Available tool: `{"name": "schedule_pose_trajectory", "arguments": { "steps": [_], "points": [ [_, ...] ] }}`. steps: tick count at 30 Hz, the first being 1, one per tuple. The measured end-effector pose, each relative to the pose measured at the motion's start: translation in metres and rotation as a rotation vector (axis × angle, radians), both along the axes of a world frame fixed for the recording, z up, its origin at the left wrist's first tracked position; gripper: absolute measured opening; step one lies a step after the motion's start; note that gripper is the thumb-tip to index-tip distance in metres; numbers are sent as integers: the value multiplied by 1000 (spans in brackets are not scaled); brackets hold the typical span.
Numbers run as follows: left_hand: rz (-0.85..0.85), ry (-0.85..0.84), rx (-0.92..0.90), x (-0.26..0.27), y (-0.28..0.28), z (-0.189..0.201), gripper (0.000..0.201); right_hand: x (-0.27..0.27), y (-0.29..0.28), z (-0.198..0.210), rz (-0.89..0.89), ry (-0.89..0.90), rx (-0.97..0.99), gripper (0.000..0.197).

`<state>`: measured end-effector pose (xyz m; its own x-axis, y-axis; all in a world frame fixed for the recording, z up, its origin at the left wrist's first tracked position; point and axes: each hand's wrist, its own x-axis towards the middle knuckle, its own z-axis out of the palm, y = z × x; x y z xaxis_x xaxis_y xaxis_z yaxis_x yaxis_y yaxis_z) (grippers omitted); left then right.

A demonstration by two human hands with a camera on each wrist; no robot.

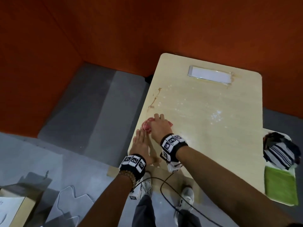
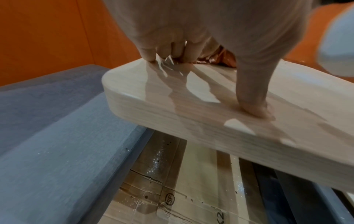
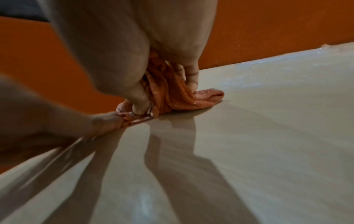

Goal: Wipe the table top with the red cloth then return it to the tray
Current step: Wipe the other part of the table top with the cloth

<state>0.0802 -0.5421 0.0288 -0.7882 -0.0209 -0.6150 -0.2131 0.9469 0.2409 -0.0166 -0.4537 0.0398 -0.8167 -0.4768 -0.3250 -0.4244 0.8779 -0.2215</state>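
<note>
The bunched red cloth (image 1: 147, 125) lies near the left edge of the light wooden table top (image 1: 205, 128). My right hand (image 1: 159, 126) grips it from above, with the thumb (image 3: 139, 104) and fingers (image 3: 189, 78) curled round the red cloth (image 3: 168, 94). Flat beside it, my left hand (image 1: 141, 142) presses straight fingers (image 2: 151, 56) and thumb (image 2: 252, 106) on the table's left edge, and a fingertip (image 3: 107, 122) touches the cloth. At the table's right end a pale tray (image 1: 277, 202) holds other cloths.
The tray carries a green cloth (image 1: 280, 185) and a dark striped cloth (image 1: 280, 151). Brown stains (image 1: 155, 97) and white specks (image 1: 216, 115) mark the table. A white rectangular plate (image 1: 210, 74) sits at the far end. Orange walls enclose the corner, and cardboard (image 2: 172, 189) lies on the floor.
</note>
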Motion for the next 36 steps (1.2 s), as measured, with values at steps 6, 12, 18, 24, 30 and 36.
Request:
{"name": "schedule_pose_trajectory", "arguments": {
  "steps": [6,12,18,24,30,36],
  "points": [
    [2,-15,-15,1,-2,-8,140,-32,-15,-12,4,51,-22,30],
    [15,13,23,4,-3,-9,141,-60,-28,3,-91,-6,-20,33],
    [23,7,15,1,-1,-7,137,4,5,-10,71,29,5,35],
    [28,12,46,3,-3,-9,140,-67,-22,-5,-118,35,-21,32],
    [31,46,73,3,-4,-6,139,-48,-20,0,-110,3,2,38],
    [42,63,121,-13,-15,0,123,0,-8,-7,-68,21,6,35]
  ]
}}
